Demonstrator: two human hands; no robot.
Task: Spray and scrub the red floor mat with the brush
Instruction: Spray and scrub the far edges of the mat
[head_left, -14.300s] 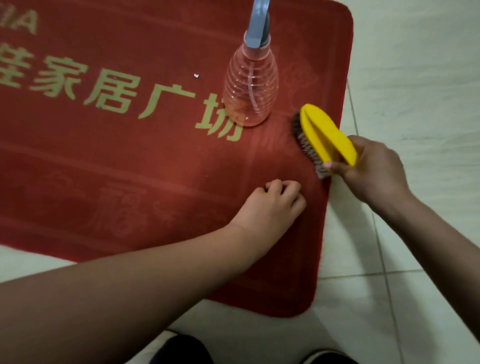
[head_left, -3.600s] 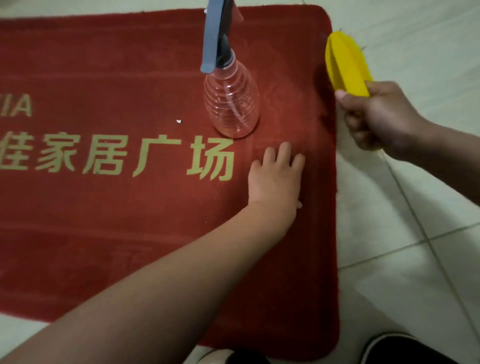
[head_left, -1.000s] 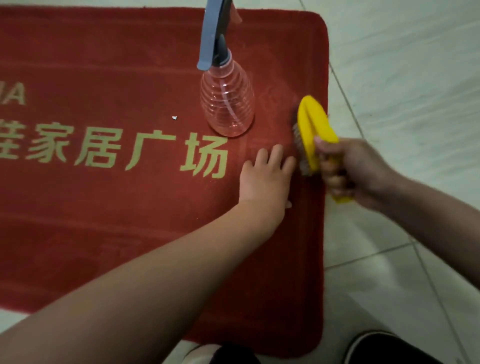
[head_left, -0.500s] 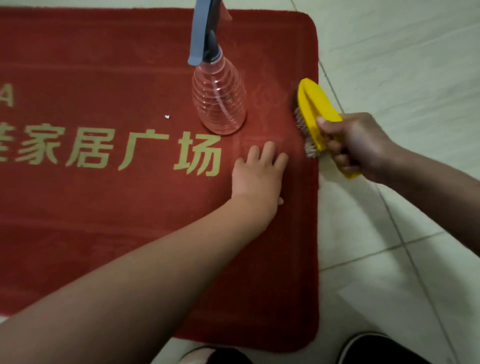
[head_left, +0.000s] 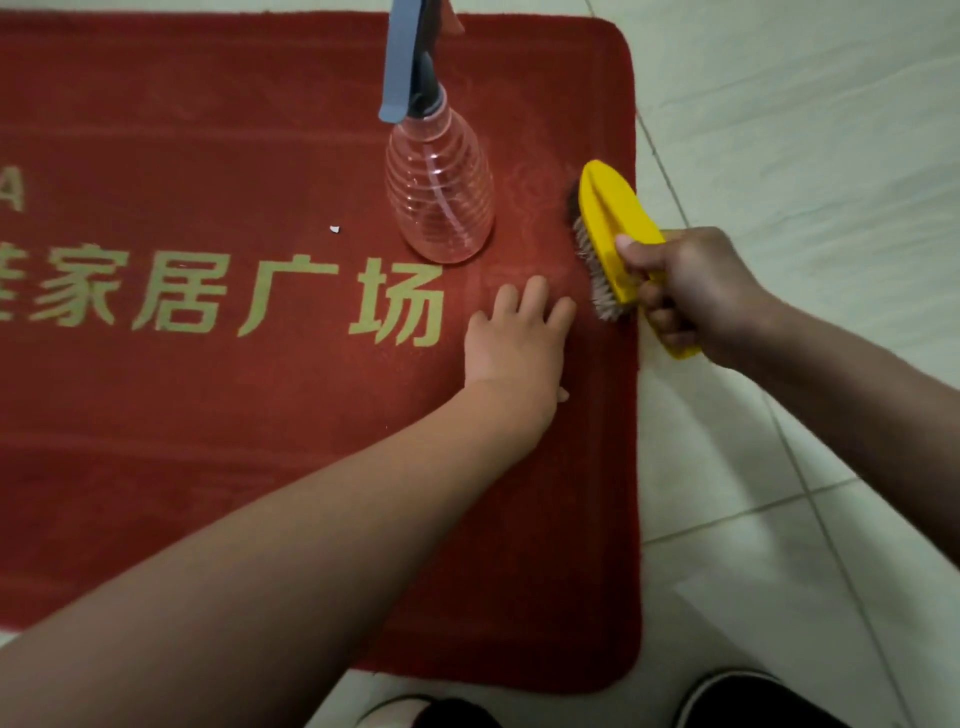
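Note:
The red floor mat (head_left: 218, 467) with gold characters lies on pale tiles. A clear spray bottle (head_left: 439, 192) with a grey-blue trigger stands upright on it near its right end. My right hand (head_left: 696, 291) grips the yellow scrub brush (head_left: 613, 228), whose bristles press on the mat's right border. My left hand (head_left: 519, 338) rests flat on the mat, fingers straight, just left of the brush.
Pale floor tiles (head_left: 810, 130) with grout lines stretch to the right of the mat. A small white speck (head_left: 335, 229) lies on the mat left of the bottle. Dark shoes (head_left: 737, 699) show at the bottom edge.
The brush has slid back toward me along the mat's right border over the last half second. My left hand has stayed flat in the same spot on the mat.

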